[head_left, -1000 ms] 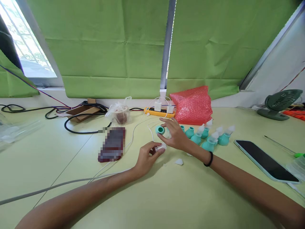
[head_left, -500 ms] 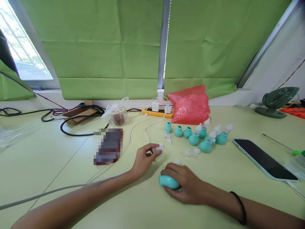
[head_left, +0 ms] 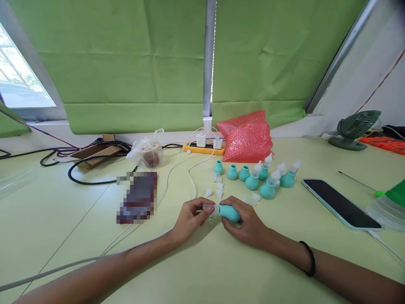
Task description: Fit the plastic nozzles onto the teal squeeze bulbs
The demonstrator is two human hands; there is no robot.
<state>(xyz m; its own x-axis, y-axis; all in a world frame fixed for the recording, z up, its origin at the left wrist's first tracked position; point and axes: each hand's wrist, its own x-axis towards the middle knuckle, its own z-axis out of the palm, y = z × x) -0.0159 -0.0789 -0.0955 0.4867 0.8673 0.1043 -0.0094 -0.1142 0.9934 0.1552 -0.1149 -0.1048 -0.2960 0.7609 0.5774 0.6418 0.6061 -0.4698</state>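
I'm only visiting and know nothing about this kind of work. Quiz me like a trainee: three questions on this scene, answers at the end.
1. Fill in: the right hand grips a smooth, rounded turquoise bulb, while the left hand holds a small ___ at its neck.
2. True or false: in the picture, the red bubble-wrap bag lies to the left of the orange power strip.
3. What is worn on the right arm?
A) A silver watch
B) A thin black band
C) A white glove

Key:
1. Translucent, plastic-looking piece.
2. False; it lies to the right.
3. B.
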